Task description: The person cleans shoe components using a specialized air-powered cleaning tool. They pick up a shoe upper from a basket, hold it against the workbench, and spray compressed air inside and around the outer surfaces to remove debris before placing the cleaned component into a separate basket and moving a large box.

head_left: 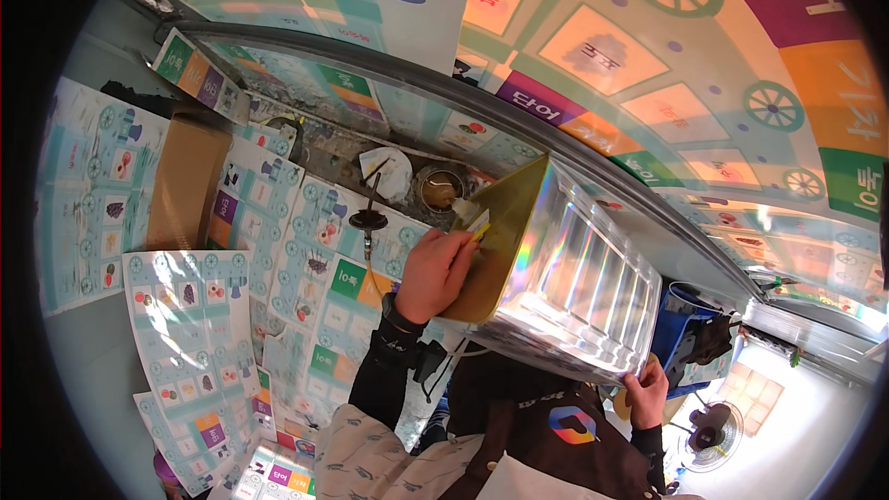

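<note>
A large shiny box with a ridged, silvery rainbow-reflecting face is tilted in front of me. Its side turned toward my left is a dull yellow. My left hand is closed at that yellow side, gripping a small brush-like tool with yellow and white parts; its pale tip points at a round pot with brownish contents. At the box's lower right corner, my right hand grips the edge between thumb and fingers. Part of the left fingers is hidden from sight.
Left of the pot lie a crumpled white piece and a dark disc on a thin rod. Printed sheets cover the surface at left, beside a brown cardboard piece. A metal rail crosses above. A fan stands at right.
</note>
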### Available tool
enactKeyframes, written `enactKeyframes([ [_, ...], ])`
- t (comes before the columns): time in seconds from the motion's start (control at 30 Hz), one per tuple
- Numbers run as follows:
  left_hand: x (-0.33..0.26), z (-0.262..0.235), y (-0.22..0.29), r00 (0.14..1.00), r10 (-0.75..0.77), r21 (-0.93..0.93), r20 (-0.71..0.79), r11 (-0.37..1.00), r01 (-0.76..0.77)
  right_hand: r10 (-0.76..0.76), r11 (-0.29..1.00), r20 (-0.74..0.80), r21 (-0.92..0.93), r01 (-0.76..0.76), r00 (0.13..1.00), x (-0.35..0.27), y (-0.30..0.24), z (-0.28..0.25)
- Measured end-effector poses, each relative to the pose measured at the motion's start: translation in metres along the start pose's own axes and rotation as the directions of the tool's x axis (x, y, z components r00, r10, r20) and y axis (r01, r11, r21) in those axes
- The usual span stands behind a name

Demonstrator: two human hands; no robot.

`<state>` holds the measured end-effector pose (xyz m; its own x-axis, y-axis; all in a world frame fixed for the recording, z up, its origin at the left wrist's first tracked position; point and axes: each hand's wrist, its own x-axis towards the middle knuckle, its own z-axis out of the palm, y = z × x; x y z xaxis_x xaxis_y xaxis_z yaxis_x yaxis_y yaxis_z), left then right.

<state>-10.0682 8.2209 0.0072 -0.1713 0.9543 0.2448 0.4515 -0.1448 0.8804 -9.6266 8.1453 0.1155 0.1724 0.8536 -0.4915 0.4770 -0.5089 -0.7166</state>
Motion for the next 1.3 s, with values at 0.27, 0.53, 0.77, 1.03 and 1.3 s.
enactKeyframes([
  [0.27, 0.003, -0.005, -0.004, 0.998, -0.032, -0.032, 0.053, 0.999, 0.033, 0.025, 1.000, -0.058, -0.017, -0.026, 0.998, -0.016, -0.011, 0.004],
  [0.53, 0.005, -0.006, -0.005, 0.997, -0.056, -0.084, 0.061, 0.995, 0.061, 0.002, 0.999, -0.102, -0.054, -0.008, 0.995, -0.025, -0.018, 0.008],
  [0.77, 0.006, -0.009, -0.003, 0.994, -0.084, -0.101, 0.066, 0.991, 0.091, -0.003, 0.999, -0.113, -0.048, -0.003, 0.994, -0.028, -0.018, 0.007],
  [1.03, 0.005, -0.012, -0.004, 0.993, -0.093, -0.117, 0.068, 0.988, 0.100, 0.027, 0.999, -0.117, -0.021, -0.029, 0.993, -0.030, -0.016, 0.005],
  [1.3, 0.005, -0.009, -0.005, 0.996, -0.084, -0.130, 0.042, 0.988, 0.089, -0.016, 0.997, -0.139, -0.077, 0.006, 0.990, -0.033, -0.019, 0.003],
])
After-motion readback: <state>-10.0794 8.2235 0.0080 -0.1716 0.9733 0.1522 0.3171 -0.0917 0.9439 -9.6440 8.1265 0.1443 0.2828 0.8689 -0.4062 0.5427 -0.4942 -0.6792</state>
